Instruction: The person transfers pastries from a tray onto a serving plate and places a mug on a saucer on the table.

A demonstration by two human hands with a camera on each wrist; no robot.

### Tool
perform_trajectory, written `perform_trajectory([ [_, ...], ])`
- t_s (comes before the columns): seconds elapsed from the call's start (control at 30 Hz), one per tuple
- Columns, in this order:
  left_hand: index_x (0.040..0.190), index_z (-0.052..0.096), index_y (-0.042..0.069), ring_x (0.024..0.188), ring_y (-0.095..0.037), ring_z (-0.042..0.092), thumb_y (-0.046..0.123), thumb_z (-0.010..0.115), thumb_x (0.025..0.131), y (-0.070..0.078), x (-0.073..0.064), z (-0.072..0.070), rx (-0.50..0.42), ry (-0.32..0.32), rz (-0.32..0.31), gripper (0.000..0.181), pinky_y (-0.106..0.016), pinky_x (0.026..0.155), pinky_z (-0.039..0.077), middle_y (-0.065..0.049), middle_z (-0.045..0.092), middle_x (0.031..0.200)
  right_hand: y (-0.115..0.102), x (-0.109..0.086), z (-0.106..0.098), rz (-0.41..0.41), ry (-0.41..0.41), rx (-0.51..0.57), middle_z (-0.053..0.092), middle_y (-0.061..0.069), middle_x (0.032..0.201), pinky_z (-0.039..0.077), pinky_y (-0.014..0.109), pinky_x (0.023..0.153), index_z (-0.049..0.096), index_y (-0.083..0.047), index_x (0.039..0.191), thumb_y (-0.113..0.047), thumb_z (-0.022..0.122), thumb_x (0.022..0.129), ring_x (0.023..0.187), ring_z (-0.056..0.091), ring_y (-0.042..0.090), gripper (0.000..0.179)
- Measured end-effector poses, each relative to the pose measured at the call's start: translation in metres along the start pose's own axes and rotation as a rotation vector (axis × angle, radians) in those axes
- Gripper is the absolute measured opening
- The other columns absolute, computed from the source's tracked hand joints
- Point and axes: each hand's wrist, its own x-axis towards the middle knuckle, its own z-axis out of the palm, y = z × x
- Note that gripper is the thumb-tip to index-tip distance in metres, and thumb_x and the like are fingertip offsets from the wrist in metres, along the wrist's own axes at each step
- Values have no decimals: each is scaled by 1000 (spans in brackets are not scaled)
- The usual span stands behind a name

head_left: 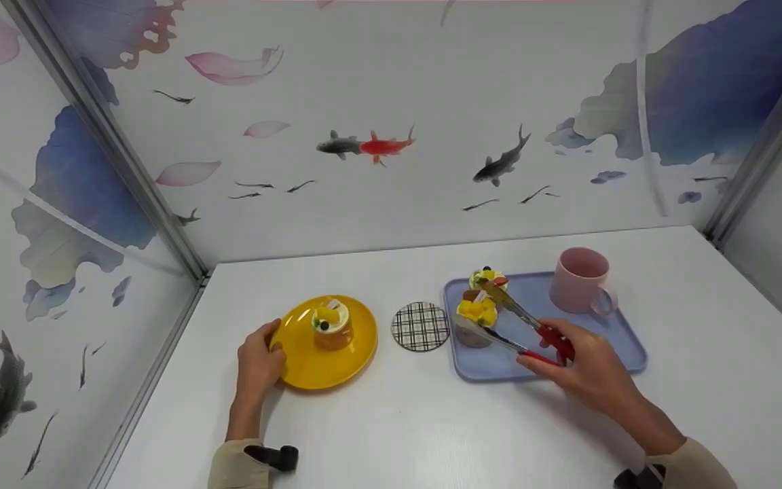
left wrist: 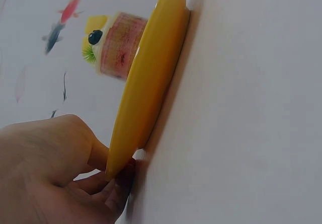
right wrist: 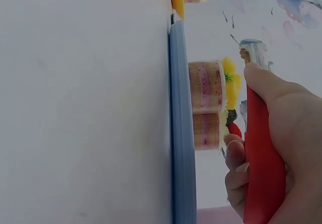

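My left hand (head_left: pixel 260 360) pinches the rim of a yellow plate (head_left: pixel 303 370) at its left side, thumb above and fingers beneath in the left wrist view. On that plate stands a small round cake (head_left: pixel 334 334) with cream, yellow fruit and a dark berry. My right hand (head_left: pixel 598 370) grips red-handled metal tongs (head_left: pixel 556 339). Their arms are spread, the tips reaching over two small cakes at the left end of a blue tray (head_left: pixel 533 288). The nearer cake (head_left: pixel 478 312) has a yellow topping and lies between the tong arms; the farther cake (head_left: pixel 488 276) bears fruit and a red piece.
A pink mug (head_left: pixel 575 285) stands on the tray's back right. Between plate and tray lies a round checked coaster (head_left: pixel 420 327). All of it is on a white table (head_left: pixel 391 421), with printed fish panels (head_left: pixel 391 197) walling the back and sides.
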Motion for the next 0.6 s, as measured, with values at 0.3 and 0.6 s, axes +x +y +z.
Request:
perform_trajectory([
  [0.3,162,44,-2,157,-43,44,-8,49,105,0,1,0,0,-4,-3,58,-54,131,38,-26,48,166,7,1,-7,32,-35,-32,73,4,98,46,17,59,71,-7,133,-55,90,84,80,55,16,71],
  [0.6,163,43,-1,157,-44,43,-8,49,105,-1,2,0,-4,-13,-11,58,-54,131,37,-26,47,166,11,2,-12,70,-93,-43,74,3,104,55,14,68,71,-8,133,-58,88,84,90,61,19,72],
])
